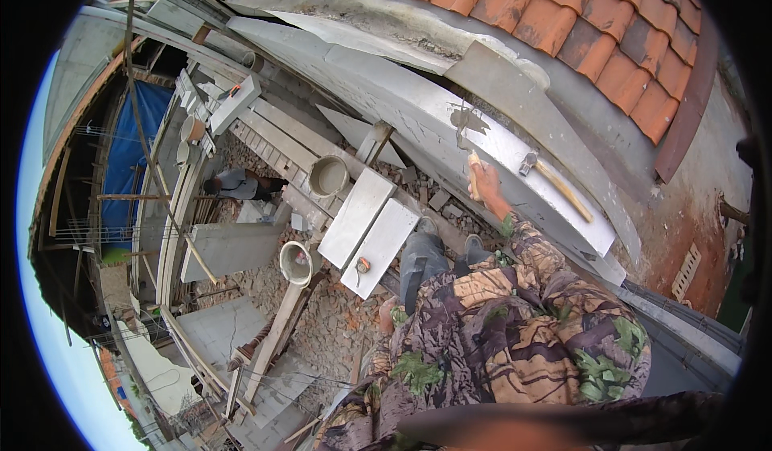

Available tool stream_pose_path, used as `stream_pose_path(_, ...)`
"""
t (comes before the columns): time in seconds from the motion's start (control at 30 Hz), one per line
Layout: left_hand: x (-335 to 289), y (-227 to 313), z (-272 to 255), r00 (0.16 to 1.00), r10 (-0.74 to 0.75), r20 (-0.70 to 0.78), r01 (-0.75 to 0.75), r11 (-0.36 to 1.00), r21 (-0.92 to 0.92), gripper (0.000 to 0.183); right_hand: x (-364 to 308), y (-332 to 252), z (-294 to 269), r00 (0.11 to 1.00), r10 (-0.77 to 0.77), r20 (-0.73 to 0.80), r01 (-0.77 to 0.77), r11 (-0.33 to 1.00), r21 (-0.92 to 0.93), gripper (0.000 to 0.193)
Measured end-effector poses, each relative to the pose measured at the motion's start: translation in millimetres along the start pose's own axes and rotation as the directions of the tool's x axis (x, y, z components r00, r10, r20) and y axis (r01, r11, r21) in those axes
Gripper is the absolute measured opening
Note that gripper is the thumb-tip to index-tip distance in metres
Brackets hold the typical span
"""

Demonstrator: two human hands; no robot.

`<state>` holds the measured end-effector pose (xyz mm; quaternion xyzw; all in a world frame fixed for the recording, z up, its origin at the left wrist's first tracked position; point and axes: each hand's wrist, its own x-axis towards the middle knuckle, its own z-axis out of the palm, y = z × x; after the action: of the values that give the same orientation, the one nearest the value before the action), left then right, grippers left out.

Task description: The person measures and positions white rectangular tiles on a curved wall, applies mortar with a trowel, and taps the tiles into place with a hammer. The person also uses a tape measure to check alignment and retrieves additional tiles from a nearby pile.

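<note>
right hand [487, 187] grips the trowel [473, 160], blade toward twelve o'clock, seemingly to meet mortar [469, 119]; hammer [561, 188] at three, probably for easy reach; left hand [388, 319], can't tell!

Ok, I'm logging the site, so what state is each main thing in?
Right hand: grip closed around trowel
Trowel: held
Mortar: spread unevenly on wall
Hammer: lying on the wall
Two pale blocks: flat, side by side
Tape measure: resting on one block
Nearest bucket: upright, open
Blue tarp: hanging
Left hand: partly hidden, grip unclear
</note>
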<state>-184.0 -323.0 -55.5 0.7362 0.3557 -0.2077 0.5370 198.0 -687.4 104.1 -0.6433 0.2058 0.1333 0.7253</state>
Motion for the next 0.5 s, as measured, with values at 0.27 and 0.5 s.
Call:
stream_pose_path(0.27, 11, 6, -3, 1.000, 0.012, 0.016, -0.012, 1.000, 0.010, 0.042, 0, -9, -7, 0.999, 0.033, -0.006, -0.032, 0.997, 0.073, 0.038)
stream_pose_path(0.5, 32, -1, -15, 1.000, 0.010, 0.025, -0.010, 1.000, -0.020, 0.042, -15, -27, -25, 0.991, -0.134, -0.014, 0.119, 0.920, -0.372, 0.043)
